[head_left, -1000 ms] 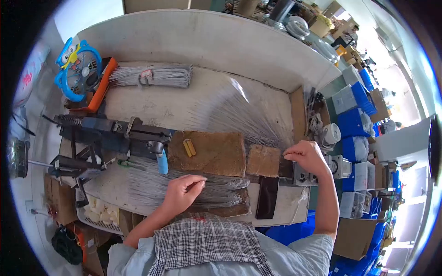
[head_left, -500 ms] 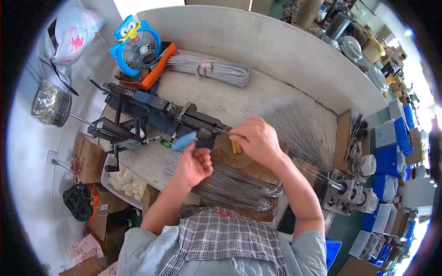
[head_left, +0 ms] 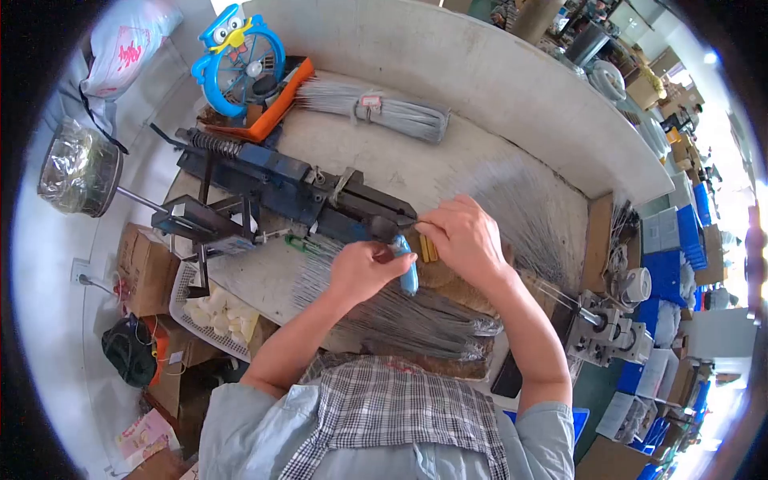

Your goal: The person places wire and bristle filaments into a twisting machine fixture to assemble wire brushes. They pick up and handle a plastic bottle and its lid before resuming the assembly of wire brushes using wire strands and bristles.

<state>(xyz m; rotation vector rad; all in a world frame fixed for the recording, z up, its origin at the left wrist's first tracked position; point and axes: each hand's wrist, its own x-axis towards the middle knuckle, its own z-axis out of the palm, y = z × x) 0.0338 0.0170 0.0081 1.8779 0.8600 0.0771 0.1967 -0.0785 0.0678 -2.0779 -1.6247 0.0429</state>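
Pale worktable (head_left: 336,146), black metal machine (head_left: 292,190) at left.
My left hand (head_left: 360,274) lays its thumb over a blue cylindrical handle (head_left: 409,278), finger closure unclear; my right hand (head_left: 464,234) pinches tight by the machine's right end, anything held indiscernible.

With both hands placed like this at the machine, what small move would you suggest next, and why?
I would probably ease the blue handle round gently with the left hand, the right hand held steady: the left thumb lies across the handle, while the right fingertips are at the end of the dark metal machine.
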